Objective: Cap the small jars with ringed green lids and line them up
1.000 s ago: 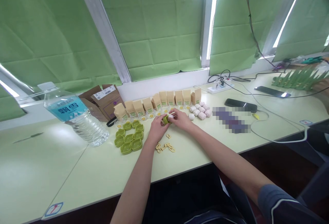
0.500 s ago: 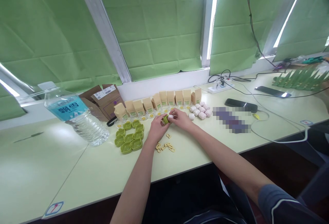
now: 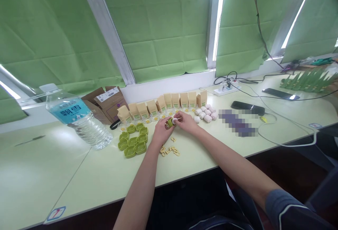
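at the left, a plastic water bottle (image 3: 70, 112) stands on the table (image 3: 87, 184), a cardboard box (image 3: 109, 106) just beyond it. next come hollow green cups (image 3: 141, 148), grouped close together, their near-right corner beside the left forearm.

the left hand (image 3: 163, 128) is closed on a small green piece (image 3: 170, 122) — its fingers wrap the left side, so the exposed end faces right. against that end sits a white piece (image 3: 174, 120), pinched in the fingertip grip of the right hand (image 3: 184, 121). the two pieces line up roughly left to right, in a short row between the hands, and appear to touch; how far one goes into the other is too small to tell. each hand is nearest its own piece, and neither has to reach across.

toward the body, between the forearms, lie pale yellow clips (image 3: 169, 151), well back from the table's near edge. behind the hands, a row of paper bags (image 3: 168, 101) forms a close far limit — sideways and toward the body there is more room. to the right of the right hand, rounded white pieces (image 3: 207, 118) sit in a loose heap, with a black phone (image 3: 247, 108) farther right.
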{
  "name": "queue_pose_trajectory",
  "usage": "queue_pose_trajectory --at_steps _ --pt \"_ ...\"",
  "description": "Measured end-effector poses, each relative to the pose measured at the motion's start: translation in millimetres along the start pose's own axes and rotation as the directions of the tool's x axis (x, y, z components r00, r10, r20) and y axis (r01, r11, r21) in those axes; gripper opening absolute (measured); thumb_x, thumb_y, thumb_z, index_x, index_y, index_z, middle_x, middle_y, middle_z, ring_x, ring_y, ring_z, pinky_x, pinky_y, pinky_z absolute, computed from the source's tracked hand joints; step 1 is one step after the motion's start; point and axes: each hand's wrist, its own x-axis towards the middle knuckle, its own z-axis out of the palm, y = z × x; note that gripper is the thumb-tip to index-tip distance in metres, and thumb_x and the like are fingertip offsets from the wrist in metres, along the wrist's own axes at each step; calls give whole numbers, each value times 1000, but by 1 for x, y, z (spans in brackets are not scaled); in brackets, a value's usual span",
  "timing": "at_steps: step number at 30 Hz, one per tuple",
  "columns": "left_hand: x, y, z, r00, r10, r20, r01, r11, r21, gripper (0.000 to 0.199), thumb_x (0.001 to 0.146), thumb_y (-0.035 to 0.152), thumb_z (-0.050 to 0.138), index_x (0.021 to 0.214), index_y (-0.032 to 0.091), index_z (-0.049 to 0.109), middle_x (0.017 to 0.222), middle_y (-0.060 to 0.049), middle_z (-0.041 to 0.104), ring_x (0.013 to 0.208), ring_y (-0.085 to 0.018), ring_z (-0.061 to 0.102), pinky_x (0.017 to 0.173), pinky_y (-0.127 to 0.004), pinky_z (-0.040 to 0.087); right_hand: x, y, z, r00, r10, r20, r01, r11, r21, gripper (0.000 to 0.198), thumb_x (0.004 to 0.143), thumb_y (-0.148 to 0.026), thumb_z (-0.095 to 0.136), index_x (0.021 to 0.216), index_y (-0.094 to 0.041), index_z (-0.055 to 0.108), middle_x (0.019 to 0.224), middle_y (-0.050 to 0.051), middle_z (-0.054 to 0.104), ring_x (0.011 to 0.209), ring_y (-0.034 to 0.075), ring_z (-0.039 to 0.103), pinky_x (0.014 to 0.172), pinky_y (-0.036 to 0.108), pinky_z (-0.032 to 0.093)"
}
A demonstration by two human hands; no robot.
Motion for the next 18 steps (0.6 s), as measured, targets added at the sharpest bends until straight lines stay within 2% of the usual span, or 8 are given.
queue_pose_trajectory --at_steps 5,18 --pt "0 0 0 1000 -10 0 10 1000 -6 45 79 39 70 121 25 66 104 -6 65 72 -14 59 80 -32 53 1 1 1 1000 -2 -10 2 1000 19 20 78 -23 65 97 -22 58 93 1 71 80 14 70 71 27 54" --pt "0 -3 2 1000 -5 -12 6 1000 13 42 79 35 70 119 24 67 104 -6 66 81 -16 62 84 -32 53 0 3 1 999 -25 22 24 999 29 26 77 -24 68 101 -22 58 98 2 72 84 15 70 73 28 55"
